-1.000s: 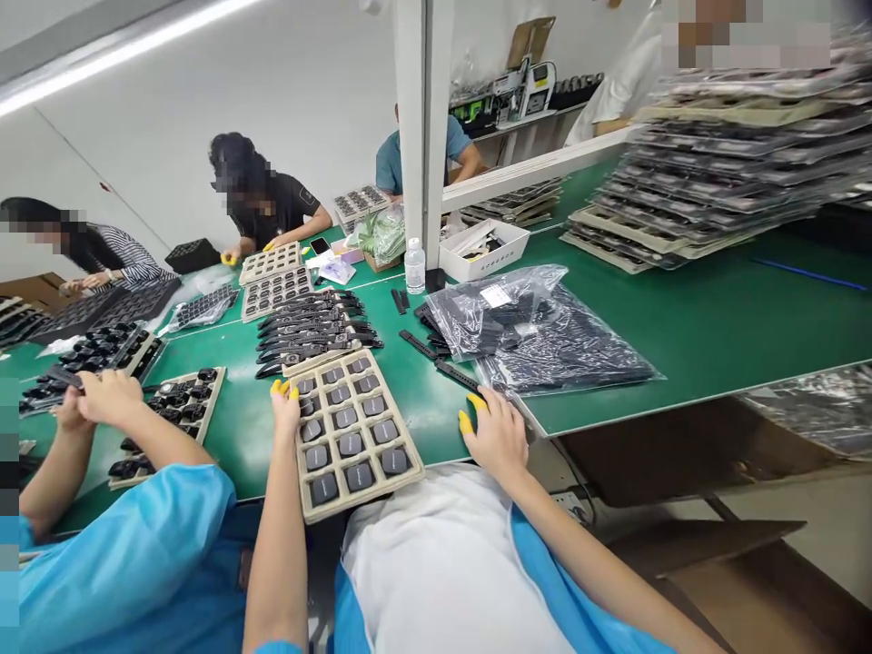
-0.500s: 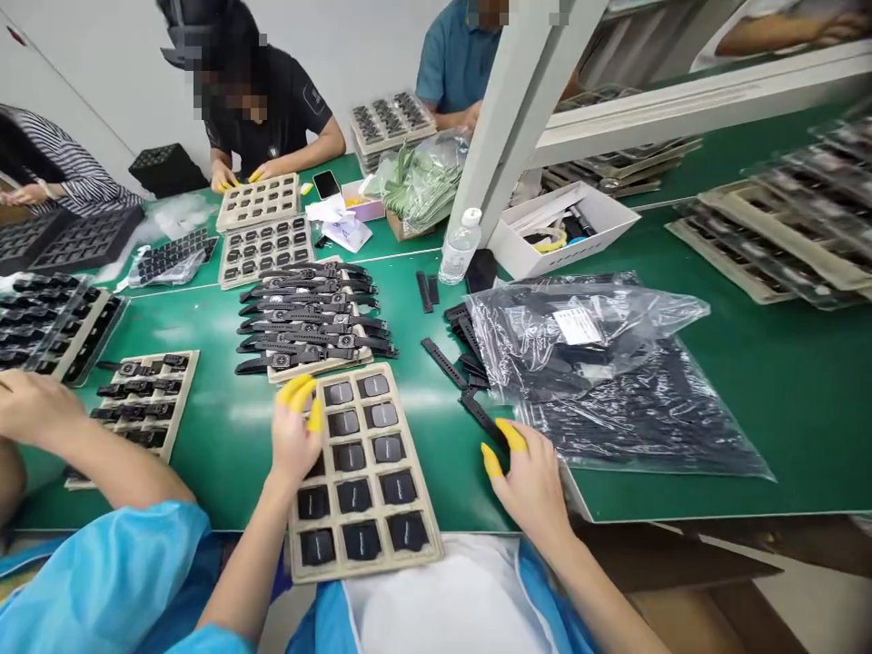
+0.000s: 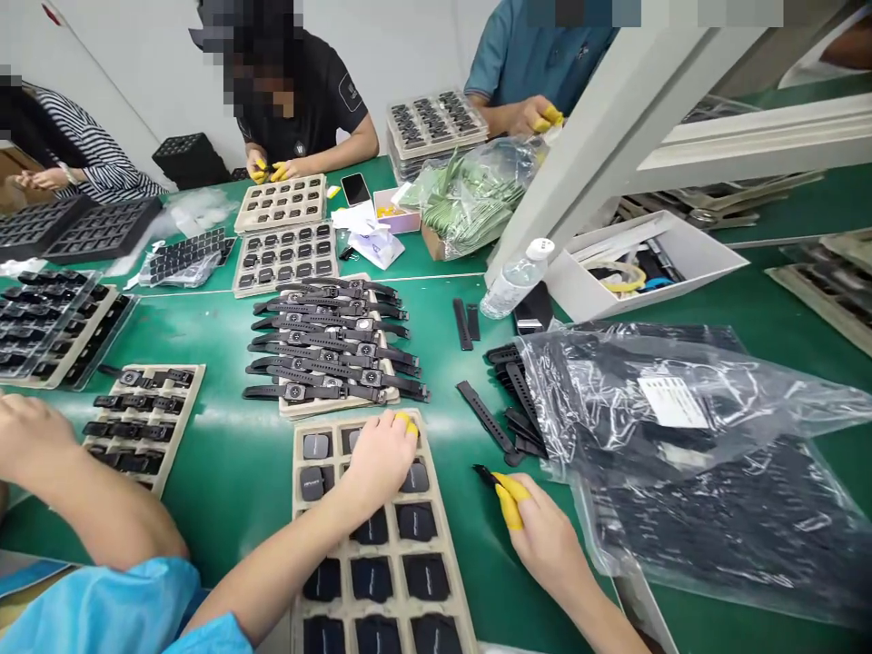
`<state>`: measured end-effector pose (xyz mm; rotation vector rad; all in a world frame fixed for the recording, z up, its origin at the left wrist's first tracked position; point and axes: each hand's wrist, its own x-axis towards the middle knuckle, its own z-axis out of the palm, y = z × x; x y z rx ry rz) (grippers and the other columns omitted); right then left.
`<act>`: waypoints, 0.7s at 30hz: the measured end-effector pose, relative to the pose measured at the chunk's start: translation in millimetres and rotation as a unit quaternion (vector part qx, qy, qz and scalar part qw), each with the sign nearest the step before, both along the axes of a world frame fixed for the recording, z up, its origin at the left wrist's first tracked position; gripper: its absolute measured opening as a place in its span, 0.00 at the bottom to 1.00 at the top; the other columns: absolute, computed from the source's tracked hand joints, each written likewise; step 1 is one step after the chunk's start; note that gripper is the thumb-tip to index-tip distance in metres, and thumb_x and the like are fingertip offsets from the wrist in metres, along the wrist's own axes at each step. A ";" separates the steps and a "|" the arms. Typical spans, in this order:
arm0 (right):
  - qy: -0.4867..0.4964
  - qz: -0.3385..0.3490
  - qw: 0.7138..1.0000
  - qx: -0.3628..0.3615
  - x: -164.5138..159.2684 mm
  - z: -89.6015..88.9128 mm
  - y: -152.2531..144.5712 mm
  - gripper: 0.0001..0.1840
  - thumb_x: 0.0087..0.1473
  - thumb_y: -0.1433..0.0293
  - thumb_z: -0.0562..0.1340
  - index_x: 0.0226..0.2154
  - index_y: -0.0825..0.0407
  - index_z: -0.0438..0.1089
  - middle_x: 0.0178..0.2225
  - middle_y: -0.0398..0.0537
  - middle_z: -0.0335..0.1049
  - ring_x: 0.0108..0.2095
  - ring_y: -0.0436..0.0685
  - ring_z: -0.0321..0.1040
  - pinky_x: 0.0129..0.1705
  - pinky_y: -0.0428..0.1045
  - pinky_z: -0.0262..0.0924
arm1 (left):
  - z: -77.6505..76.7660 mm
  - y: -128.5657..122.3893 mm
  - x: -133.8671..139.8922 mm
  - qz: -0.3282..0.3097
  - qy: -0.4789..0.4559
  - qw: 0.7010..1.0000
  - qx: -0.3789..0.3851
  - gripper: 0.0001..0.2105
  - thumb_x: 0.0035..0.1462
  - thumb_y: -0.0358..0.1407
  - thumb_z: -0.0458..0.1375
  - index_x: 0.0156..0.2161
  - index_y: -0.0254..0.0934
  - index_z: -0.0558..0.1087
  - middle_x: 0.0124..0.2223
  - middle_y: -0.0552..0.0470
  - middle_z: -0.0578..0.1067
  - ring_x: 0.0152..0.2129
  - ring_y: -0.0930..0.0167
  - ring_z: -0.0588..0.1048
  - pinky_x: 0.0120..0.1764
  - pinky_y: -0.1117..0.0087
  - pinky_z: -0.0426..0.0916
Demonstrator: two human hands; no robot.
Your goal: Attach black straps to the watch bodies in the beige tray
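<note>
Black strap [image 3: 483,475] pinched in right hand [image 3: 545,534]; grip lightly. Left hand [image 3: 382,457], one o'clock on tray [image 3: 394,545]: I can't tell its hold.

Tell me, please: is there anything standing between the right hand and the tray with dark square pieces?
Nothing visible: between the right hand, pinching a black strap-like piece, and the tray, only green tabletop shows. The left hand, though, is over the tray's far part, hiding some compartments.
</note>
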<state>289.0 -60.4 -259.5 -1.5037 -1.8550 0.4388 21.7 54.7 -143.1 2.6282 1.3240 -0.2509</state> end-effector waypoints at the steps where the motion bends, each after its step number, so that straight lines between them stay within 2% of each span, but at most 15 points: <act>1: 0.056 -0.007 0.998 -0.026 -4.9 3.6 4.4 0.13 0.70 0.62 0.53 0.42 0.47 0.72 0.42 0.57 0.78 0.37 0.64 0.76 0.35 0.58 0.72 | 5.0 3.3 -1.2 0.007 -0.013 1.000 -0.020 0.10 0.60 0.23 0.53 0.40 0.34 0.75 0.40 0.38 0.77 0.43 0.57 0.75 0.41 0.59 0.71; 3: 0.192 -0.022 0.975 -0.107 -18.1 16.0 19.6 0.16 0.71 0.59 0.53 0.44 0.48 0.73 0.37 0.54 0.78 0.33 0.62 0.76 0.34 0.56 0.73 | 16.8 11.2 -2.9 0.041 -0.067 0.995 -0.053 0.09 0.62 0.26 0.53 0.42 0.35 0.74 0.42 0.39 0.78 0.43 0.58 0.76 0.41 0.60 0.72; 5: 0.333 -0.043 0.920 -0.200 -34.6 32.7 41.8 0.19 0.72 0.56 0.52 0.44 0.49 0.74 0.31 0.50 0.76 0.30 0.59 0.74 0.35 0.54 0.71 | 28.1 19.8 -1.9 0.107 -0.154 0.978 -0.089 0.08 0.66 0.30 0.52 0.46 0.37 0.72 0.43 0.42 0.78 0.40 0.61 0.77 0.41 0.62 0.72; 7: 0.453 -0.057 0.856 -0.245 -51.8 48.9 67.2 0.21 0.69 0.51 0.56 0.41 0.50 0.73 0.31 0.49 0.75 0.27 0.56 0.70 0.33 0.53 0.69 | 34.7 27.4 2.6 0.175 -0.238 0.945 -0.139 0.08 0.68 0.34 0.51 0.49 0.38 0.69 0.43 0.46 0.79 0.37 0.63 0.78 0.39 0.64 0.72; 10: 0.571 -0.038 0.778 -0.258 -73.5 64.4 98.7 0.22 0.64 0.47 0.61 0.41 0.49 0.71 0.29 0.44 0.71 0.23 0.52 0.64 0.26 0.50 0.63 | 29.7 33.3 12.0 0.242 -0.327 0.892 -0.196 0.08 0.67 0.35 0.54 0.49 0.38 0.66 0.42 0.46 0.78 0.36 0.63 0.78 0.39 0.64 0.73; 12: 0.604 -0.015 0.751 -0.267 -82.7 67.3 108.9 0.21 0.62 0.47 0.64 0.41 0.48 0.69 0.26 0.40 0.67 0.22 0.51 0.62 0.24 0.49 0.60 | 16.6 32.3 15.9 0.256 -0.380 0.868 -0.193 0.09 0.67 0.33 0.53 0.51 0.38 0.64 0.46 0.43 0.78 0.42 0.62 0.78 0.44 0.61 0.74; 16: 0.612 0.047 0.726 -0.310 -89.0 61.9 102.2 0.19 0.60 0.50 0.67 0.38 0.47 0.67 0.20 0.36 0.63 0.18 0.50 0.59 0.22 0.47 0.55 | -16.1 22.9 13.9 0.210 -0.461 0.848 -0.153 0.14 0.67 0.30 0.50 0.57 0.37 0.64 0.52 0.40 0.76 0.52 0.62 0.76 0.55 0.57 0.73; 18: 0.601 0.085 0.720 -0.336 -89.0 60.0 92.4 0.20 0.59 0.50 0.68 0.38 0.48 0.67 0.19 0.36 0.64 0.18 0.50 0.59 0.21 0.47 0.55 | -27.5 18.2 10.8 0.157 -0.482 0.853 -0.127 0.15 0.69 0.30 0.49 0.58 0.37 0.66 0.54 0.40 0.75 0.54 0.63 0.75 0.58 0.57 0.73; 21: 0.586 0.127 0.721 -0.348 -88.4 62.4 82.0 0.20 0.60 0.50 0.68 0.35 0.49 0.66 0.20 0.37 0.66 0.18 0.50 0.59 0.22 0.47 0.55 | -34.9 14.9 7.6 0.061 -0.477 0.873 -0.083 0.19 0.67 0.28 0.49 0.61 0.37 0.68 0.58 0.40 0.74 0.57 0.62 0.73 0.61 0.57 0.71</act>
